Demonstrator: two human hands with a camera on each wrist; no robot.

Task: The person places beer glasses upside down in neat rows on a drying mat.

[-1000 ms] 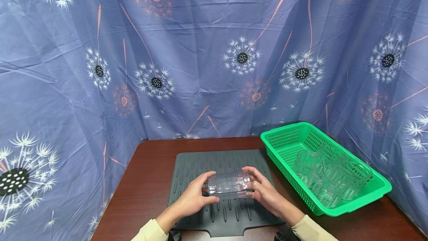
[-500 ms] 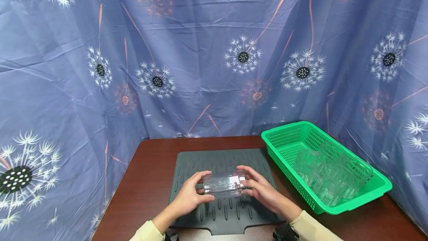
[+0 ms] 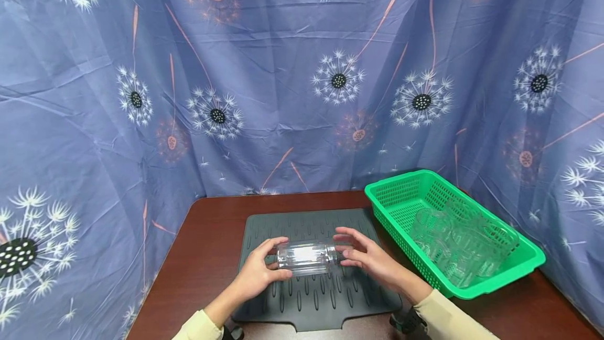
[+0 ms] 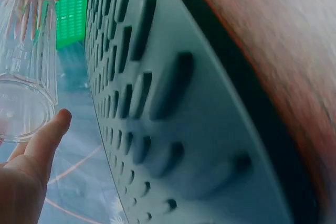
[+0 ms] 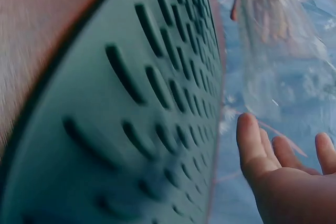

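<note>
A clear, faceted drinking glass [image 3: 305, 257] lies sideways in the air above the dark grey ridged mat. My left hand [image 3: 259, 269] grips its left end, thumb on the near side and fingers on the far side. In the left wrist view the round end of the glass [image 4: 27, 72] with faint raised marks faces the left hand [image 4: 31, 166]. My right hand [image 3: 365, 256] is beside the glass's right end, fingers spread and slightly bent. A gap shows between the right hand [image 5: 286, 166] and the glass [image 5: 278, 45] in the right wrist view.
The ridged mat [image 3: 306, 298] covers the middle of the brown table [image 3: 189, 277]. On the right stands a green perforated basket [image 3: 391, 219], with several clear glasses [image 3: 462, 245] heaped in its nearer part. A blue dandelion-print curtain [image 3: 283, 67] hangs behind and around the table.
The glass has shifted a little left with my left hand. My right hand, earlier holding the glass's right end, has let go and its fingers have opened.
</note>
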